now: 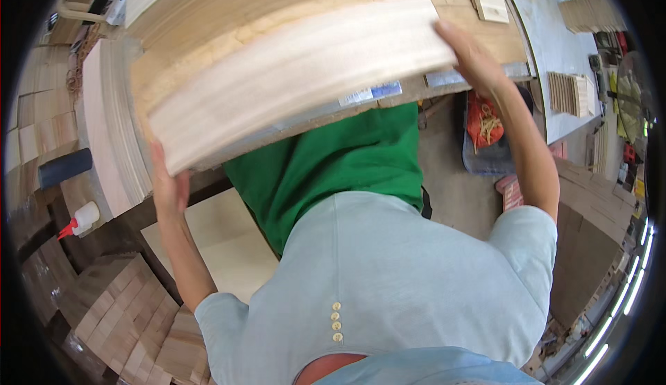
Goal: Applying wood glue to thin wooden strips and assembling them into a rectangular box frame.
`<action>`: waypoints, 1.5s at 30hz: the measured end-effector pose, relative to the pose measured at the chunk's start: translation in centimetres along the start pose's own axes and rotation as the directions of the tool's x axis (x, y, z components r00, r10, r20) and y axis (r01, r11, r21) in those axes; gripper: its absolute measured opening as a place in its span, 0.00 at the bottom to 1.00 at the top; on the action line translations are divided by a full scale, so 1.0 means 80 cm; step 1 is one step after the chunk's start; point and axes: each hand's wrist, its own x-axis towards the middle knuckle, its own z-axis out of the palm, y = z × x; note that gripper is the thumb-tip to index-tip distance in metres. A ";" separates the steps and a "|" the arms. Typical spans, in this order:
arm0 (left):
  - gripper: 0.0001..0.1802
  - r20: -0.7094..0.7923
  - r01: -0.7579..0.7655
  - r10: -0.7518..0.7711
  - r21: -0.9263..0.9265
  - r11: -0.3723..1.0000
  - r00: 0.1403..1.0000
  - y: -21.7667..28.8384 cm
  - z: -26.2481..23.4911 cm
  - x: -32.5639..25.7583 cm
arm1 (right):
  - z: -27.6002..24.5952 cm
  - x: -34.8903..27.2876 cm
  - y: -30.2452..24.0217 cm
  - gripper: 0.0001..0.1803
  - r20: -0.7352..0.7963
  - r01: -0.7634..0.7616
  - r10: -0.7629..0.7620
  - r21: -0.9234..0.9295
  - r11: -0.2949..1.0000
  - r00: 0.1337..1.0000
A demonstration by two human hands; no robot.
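Observation:
A long pale wooden board (pixel 298 76) spans the space before me, slanting up toward the right, slightly blurred. My left hand (pixel 170 184) is closed on its near left end, with the thumb hidden in part. At the far right end, my right hand (pixel 472 55) grips the board's edge. Beneath the board lies a wooden worktop (pixel 277 21), partly covered by it. Left of the board stands a stack of long thin boards (pixel 111 121), close to my left hand.
A white glue bottle with a red tip (pixel 84 218) and a dark cylinder (pixel 64 168) sit at left. Stacked wood blocks (pixel 125 315) fill the lower left. At right are a dark tub (pixel 479 161) with a red net bag (pixel 483 118), and a grey table (pixel 555 45) bearing wooden slats (pixel 570 93).

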 end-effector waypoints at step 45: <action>0.66 0.248 -0.342 0.325 0.030 0.939 0.913 0.023 -0.007 0.067 | -0.006 0.097 -0.165 0.17 -0.134 0.439 -0.656 -0.642 0.629 0.743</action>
